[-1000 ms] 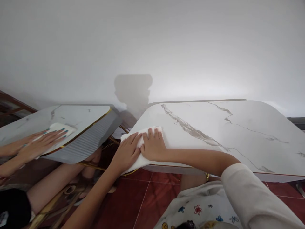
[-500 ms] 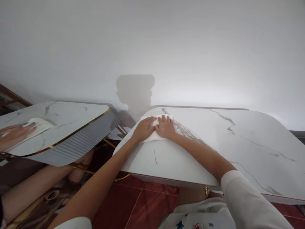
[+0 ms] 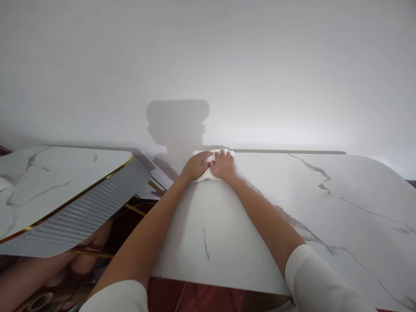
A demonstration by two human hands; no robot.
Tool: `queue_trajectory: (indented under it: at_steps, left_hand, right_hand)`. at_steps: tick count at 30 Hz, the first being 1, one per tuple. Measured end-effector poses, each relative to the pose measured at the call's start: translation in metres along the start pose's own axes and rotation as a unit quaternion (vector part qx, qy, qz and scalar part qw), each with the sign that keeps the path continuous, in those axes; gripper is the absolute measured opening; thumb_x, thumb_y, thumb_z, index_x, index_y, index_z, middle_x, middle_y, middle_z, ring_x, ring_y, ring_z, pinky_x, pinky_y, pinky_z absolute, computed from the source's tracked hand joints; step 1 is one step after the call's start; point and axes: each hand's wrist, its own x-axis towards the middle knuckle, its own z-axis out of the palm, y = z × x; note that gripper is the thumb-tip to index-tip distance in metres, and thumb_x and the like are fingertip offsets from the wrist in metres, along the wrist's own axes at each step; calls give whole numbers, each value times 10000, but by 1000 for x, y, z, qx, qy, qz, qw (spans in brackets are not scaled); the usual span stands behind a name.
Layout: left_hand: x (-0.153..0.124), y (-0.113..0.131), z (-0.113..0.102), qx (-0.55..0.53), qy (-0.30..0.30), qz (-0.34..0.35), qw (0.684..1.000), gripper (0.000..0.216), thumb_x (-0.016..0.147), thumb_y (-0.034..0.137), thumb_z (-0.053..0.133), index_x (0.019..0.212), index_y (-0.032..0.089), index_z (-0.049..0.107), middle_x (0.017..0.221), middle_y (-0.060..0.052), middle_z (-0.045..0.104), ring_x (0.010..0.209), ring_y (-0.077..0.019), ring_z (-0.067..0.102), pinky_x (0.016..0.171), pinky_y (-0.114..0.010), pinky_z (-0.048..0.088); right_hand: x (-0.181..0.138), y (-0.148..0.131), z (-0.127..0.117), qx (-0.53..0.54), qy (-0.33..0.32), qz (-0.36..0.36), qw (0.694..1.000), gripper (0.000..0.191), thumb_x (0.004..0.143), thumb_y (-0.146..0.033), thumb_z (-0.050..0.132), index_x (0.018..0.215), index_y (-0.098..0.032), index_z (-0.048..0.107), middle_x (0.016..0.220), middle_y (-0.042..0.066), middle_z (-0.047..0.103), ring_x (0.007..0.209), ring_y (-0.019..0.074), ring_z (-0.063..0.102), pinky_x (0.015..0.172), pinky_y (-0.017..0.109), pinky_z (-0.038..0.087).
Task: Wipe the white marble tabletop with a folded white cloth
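A folded white cloth (image 3: pixel 209 174) lies at the far left end of the white marble-patterned tabletop (image 3: pixel 351 186), by the wall. Side by side, both my hands press it down. My left hand (image 3: pixel 195 167) grips its left part with fingers together, pointing to the right. On the right part, my right hand (image 3: pixel 223 164) has its fingers bent over the cloth, pointing away from me. The two thumbs nearly meet in the middle. My palms and the cloth beneath them are hidden.
A second marble-patterned table (image 3: pixel 65 182) with a gold edge and a grey ribbed side (image 3: pixel 87 216) stands at left. Another cloth (image 3: pixel 4 184) shows at its left border. Beneath are a person's leg (image 3: pixel 87 260) and a roll (image 3: pixel 40 301). The wall (image 3: pixel 260 73) rises behind.
My hands and the cloth have moved farther away, toward the wall-side edge. My view has shifted forward. The other person's hand on the left table has left the view.
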Motion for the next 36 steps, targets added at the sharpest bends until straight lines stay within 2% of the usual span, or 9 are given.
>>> queue_trajectory:
  at_steps: [6, 11, 14, 20, 23, 27, 32, 36]
  left_hand:
    - [18, -5, 4, 21, -13, 22, 999, 550, 814, 319, 400, 1317, 172, 568, 1375, -86, 608, 1289, -265, 531, 1135, -437, 387]
    - [27, 1, 6, 53, -36, 33, 997, 556, 825, 278, 369, 1330, 118, 537, 1348, -137, 600, 1241, -291, 548, 1081, -444, 422]
    - [33, 14, 11, 56, -37, 45, 997, 529, 850, 282, 367, 1329, 126, 529, 1323, -139, 603, 1213, -291, 559, 1053, -434, 435]
    - [50, 56, 30, 64, -43, 53, 996, 501, 876, 240, 376, 1353, 168, 512, 1383, -115, 570, 1294, -272, 505, 1112, -433, 375]
    - [54, 72, 35, 64, -48, 53, 995, 504, 888, 227, 383, 1378, 201, 495, 1411, -91, 555, 1313, -252, 495, 1124, -417, 370]
    - [46, 80, 35, 70, -57, 51, 995, 529, 908, 228, 346, 1420, 165, 465, 1480, -113, 497, 1380, -257, 434, 1159, -437, 332]
    - [24, 78, 27, 67, -64, 73, 993, 545, 909, 261, 356, 1443, 201, 454, 1505, -93, 476, 1400, -247, 414, 1176, -438, 317]
    - [4, 76, 19, 69, -76, 83, 991, 554, 906, 278, 344, 1440, 177, 455, 1510, -106, 467, 1407, -244, 408, 1183, -438, 311]
  right_hand:
    - [22, 5, 7, 18, -5, 8, 1000, 507, 979, -345, 338, 1422, -142, 482, 1535, 140, 431, 1370, 352, 383, 1086, 492, 319]
    - [26, 10, 9, 16, -4, 22, 1000, 516, 993, -322, 314, 1453, -131, 448, 1565, 131, 390, 1400, 341, 342, 1113, 472, 287]
    - [22, 22, 2, 13, -8, 24, 1000, 512, 995, -320, 312, 1455, -138, 444, 1571, 125, 382, 1404, 332, 338, 1122, 463, 276]
    - [10, 59, -24, -16, -11, 49, 999, 503, 995, -330, 309, 1446, -160, 454, 1563, 115, 400, 1406, 311, 347, 1124, 439, 285]
    - [4, 68, -31, -30, -11, 66, 997, 516, 997, -335, 306, 1463, -160, 440, 1571, 118, 394, 1418, 321, 338, 1126, 449, 278]
    - [-7, 65, -34, -49, -2, 76, 996, 529, 995, -309, 288, 1482, -152, 422, 1593, 129, 358, 1433, 341, 326, 1115, 488, 273]
    - [-32, 51, -35, -58, 8, 67, 996, 533, 990, -315, 303, 1468, -121, 436, 1589, 155, 355, 1423, 368, 339, 1092, 504, 300]
    - [-55, 36, -34, -59, 15, 69, 996, 538, 992, -319, 309, 1469, -105, 433, 1591, 168, 349, 1426, 371, 338, 1094, 505, 312]
